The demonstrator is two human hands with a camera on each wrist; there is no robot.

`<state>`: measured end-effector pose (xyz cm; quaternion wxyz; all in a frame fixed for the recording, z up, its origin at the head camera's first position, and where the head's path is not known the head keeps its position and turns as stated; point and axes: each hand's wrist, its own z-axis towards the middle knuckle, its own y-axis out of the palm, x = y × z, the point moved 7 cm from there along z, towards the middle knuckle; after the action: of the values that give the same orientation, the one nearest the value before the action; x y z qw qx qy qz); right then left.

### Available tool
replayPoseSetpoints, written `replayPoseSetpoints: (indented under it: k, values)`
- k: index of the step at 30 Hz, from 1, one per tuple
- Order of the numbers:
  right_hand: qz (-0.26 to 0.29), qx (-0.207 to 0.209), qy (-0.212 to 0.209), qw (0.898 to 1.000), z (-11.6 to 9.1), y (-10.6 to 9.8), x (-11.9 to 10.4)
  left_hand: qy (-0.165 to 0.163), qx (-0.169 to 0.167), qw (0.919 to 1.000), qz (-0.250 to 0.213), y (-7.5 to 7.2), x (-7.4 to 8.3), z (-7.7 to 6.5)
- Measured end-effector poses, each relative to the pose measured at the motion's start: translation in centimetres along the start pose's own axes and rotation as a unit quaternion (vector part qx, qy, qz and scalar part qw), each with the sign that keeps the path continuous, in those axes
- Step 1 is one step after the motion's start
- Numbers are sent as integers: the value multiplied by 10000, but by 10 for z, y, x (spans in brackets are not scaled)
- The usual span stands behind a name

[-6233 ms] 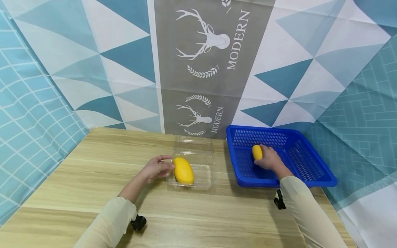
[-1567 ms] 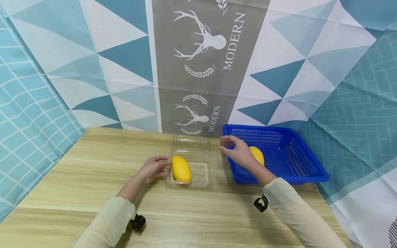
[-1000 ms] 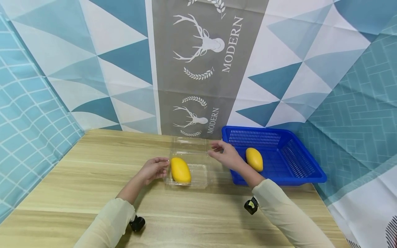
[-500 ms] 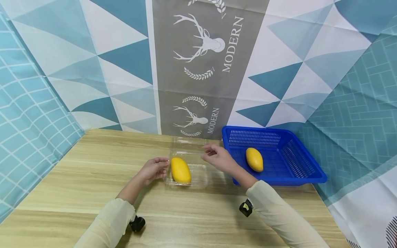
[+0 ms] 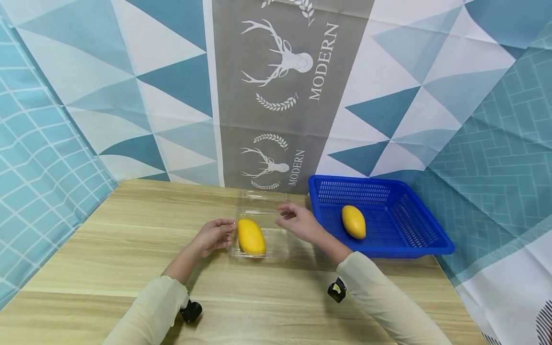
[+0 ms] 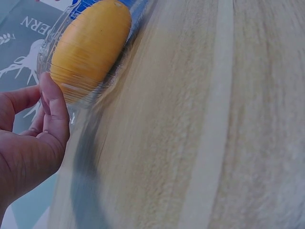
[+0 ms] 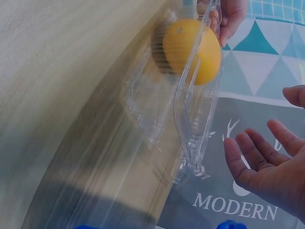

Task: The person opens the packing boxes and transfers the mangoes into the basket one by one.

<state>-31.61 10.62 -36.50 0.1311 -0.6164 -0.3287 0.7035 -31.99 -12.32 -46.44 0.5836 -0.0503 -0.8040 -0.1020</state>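
A clear plastic clamshell box (image 5: 277, 245) lies with its lid folded back on the table, and one yellow mango (image 5: 251, 237) fills its left side. My left hand (image 5: 214, 235) pinches the box's left rim between thumb and fingers, as the left wrist view shows. Over the right part of the box hovers my right hand (image 5: 300, 222), fingers loosely bent and apart, holding nothing. In the right wrist view that hand (image 7: 279, 162) is clear of the plastic wall. A second mango (image 5: 353, 222) rests in the blue basket (image 5: 414, 250) to the right.
The wooden table (image 5: 258, 302) meets a patterned cloth (image 5: 276, 96) behind the box. Blue tiled cloth (image 5: 47, 158) hangs at the left, and more cloth borders the basket's right side.
Earlier my right hand held a mango in the basket; that mango now lies there. The right hand has moved left, over the box. My left hand has stayed at the rim.
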Motion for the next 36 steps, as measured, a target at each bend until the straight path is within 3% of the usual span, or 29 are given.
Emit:
replayPoseSetpoints:
  k: [6, 27, 36]
  values:
    - [86, -65, -160, 9998, 3, 10, -2, -2, 8, 10000, -5, -1, -1, 0]
    - [42, -78, 19, 10000, 7, 29, -1, 9, 20, 10000, -56, -1, -2, 0]
    - [346, -123, 128, 9992, 9, 37, 1, 30, 33, 10000, -68, -1, -2, 0]
